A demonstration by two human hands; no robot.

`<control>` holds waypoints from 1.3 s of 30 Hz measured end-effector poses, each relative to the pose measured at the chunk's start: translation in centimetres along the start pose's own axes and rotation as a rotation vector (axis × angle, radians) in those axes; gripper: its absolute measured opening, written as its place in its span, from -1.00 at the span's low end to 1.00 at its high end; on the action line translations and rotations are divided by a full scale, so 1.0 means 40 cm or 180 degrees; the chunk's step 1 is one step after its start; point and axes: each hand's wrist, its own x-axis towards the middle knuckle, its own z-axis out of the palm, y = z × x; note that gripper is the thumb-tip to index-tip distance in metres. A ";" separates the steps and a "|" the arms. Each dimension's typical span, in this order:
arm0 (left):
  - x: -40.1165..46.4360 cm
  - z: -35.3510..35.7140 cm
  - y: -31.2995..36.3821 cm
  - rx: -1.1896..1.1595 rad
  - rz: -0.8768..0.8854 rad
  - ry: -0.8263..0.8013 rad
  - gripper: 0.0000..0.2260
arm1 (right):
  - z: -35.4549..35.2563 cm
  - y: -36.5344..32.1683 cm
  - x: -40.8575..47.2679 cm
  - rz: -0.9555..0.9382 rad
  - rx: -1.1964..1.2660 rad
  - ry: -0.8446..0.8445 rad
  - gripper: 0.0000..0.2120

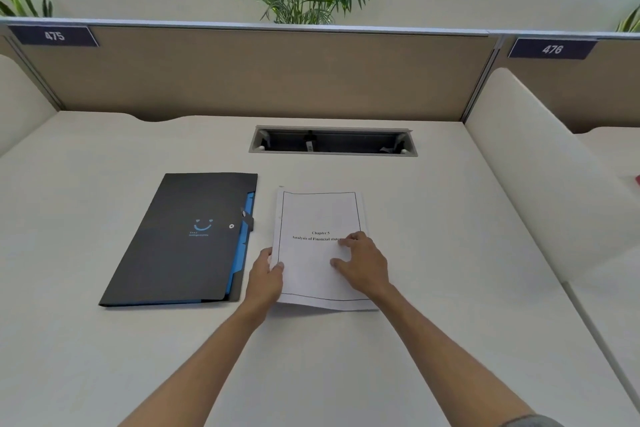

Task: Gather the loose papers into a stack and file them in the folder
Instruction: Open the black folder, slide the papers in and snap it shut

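— Lying with its long axis toward twelve o'clock, the paper stack (320,246) sits mid-desk (450,253), its "Chapter 5" heading reading upright, just right of the closed black folder (180,239).

— And the folder?

— Long axis leaning toward one o'clock, at nine o'clock from the stack.

— Hands?

— Left hand (266,276) pinches the stack's left edge, thumb on top. Right hand (362,262) rests on the sheet, fingers loosely bent and spread, gripping nothing.
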 end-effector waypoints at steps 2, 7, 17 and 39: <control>0.004 -0.009 -0.001 -0.0222 -0.0113 -0.0028 -0.65 | -0.003 -0.002 -0.003 0.0126 0.0195 0.0178 -0.45; 0.015 -0.037 0.013 -0.0691 -0.0156 0.0009 -0.66 | -0.051 0.006 -0.014 0.0833 0.1054 0.0794 -0.30; 0.021 -0.088 0.029 -0.0950 0.0031 0.0002 -0.68 | -0.092 -0.033 -0.020 0.1198 0.3600 -0.0570 -0.80; 0.147 -0.238 0.006 0.3386 0.0659 0.0723 -0.42 | -0.058 -0.028 -0.015 0.0795 0.3476 -0.0211 -0.86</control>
